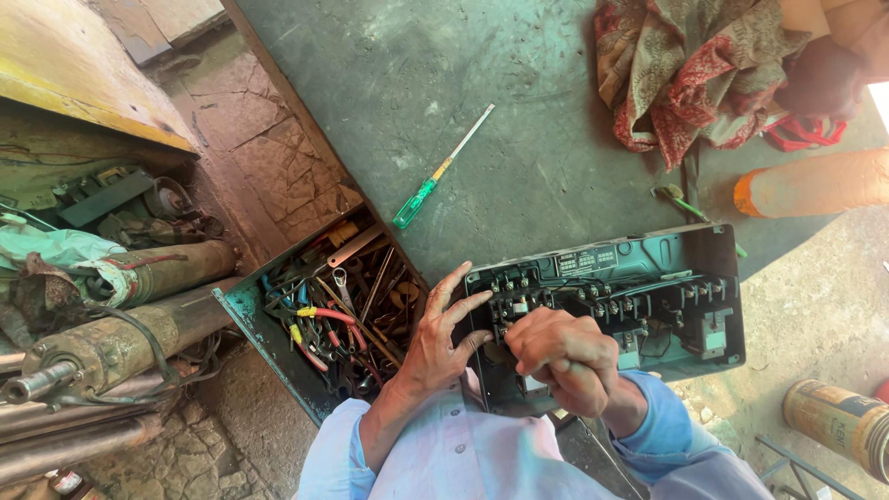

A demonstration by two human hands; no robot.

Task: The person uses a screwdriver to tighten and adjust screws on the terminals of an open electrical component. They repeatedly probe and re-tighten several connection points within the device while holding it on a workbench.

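left hand (pixel 443 335): I'm seeing it lying open, fingers spread, pressing flat against the left end of the dark green metal electrical box (pixel 648 268); bracing, not gripping.
right hand (pixel 567 359): I'm seeing it clenched into a fist over the lower left part of the box interior; whatever it is closing on is hidden by the fingers, so I cannot tell what, if anything, it is grasping.
box position: lying open side up on the green-grey floor (pixel 519 139), just in front of the person's light blue sleeves (pixel 444 454), right of the tray.
box contents: black terminal blocks and switch parts (pixel 685 310) running in a row across the inside, wires threading among them.
tool tray: open rusty green metal tray (pixel 243 319) sitting just left of the left hand, filling with pliers, spanners and red, yellow and blue wires.
screwdriver: green-handled screwdriver with a long pale shaft (pixel 435 176) lying on the floor above the tray, well apart from both hands.
second tool: small green-handled tool (pixel 681 202) lying just above the box's top edge.
cloth: red patterned cloth (pixel 685 65) bunching at top right.
left side: rusty metal cylinders (pixel 120 343) lying stacked beside the tray.
lower right: yellowish can (pixel 838 426) lying on its side.
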